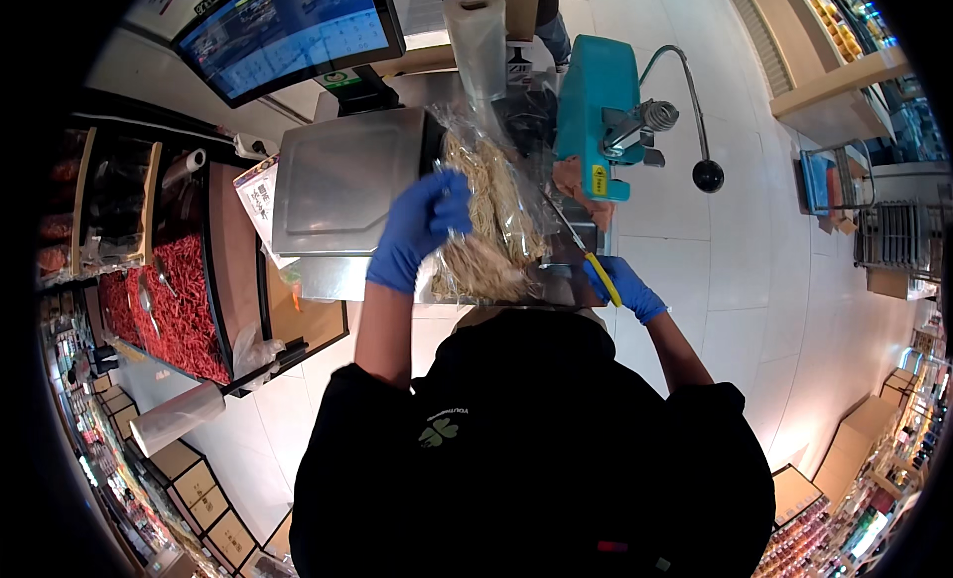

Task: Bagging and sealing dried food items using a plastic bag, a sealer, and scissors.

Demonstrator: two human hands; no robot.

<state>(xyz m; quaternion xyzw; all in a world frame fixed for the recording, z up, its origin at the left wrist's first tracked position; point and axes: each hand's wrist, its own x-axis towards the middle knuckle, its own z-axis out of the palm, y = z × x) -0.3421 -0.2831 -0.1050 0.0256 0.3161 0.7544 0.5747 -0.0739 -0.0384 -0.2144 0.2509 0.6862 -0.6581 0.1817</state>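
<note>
My left hand (428, 217), in a blue glove, is curled over one end of a loose bundle of pale dried strands (488, 269), blurred at its lower end. Behind that bundle, more of the dried strands (476, 183) lie in a clear plastic bag (517, 220) on the metal counter. At the counter's right edge my right hand (622, 284), also gloved, grips a yellow-handled tool (603, 280) with a slim metal blade pointing up and left towards the bag. The blade's exact kind cannot be made out.
Left of the bag sits a weighing scale (342, 183) under a tilted monitor (290, 38). A plastic bag roll (476, 49) stands behind. On the right is a teal bench machine (595, 101) with a ball-ended lever (707, 174). A bin of red dried goods (182, 302) lies far left.
</note>
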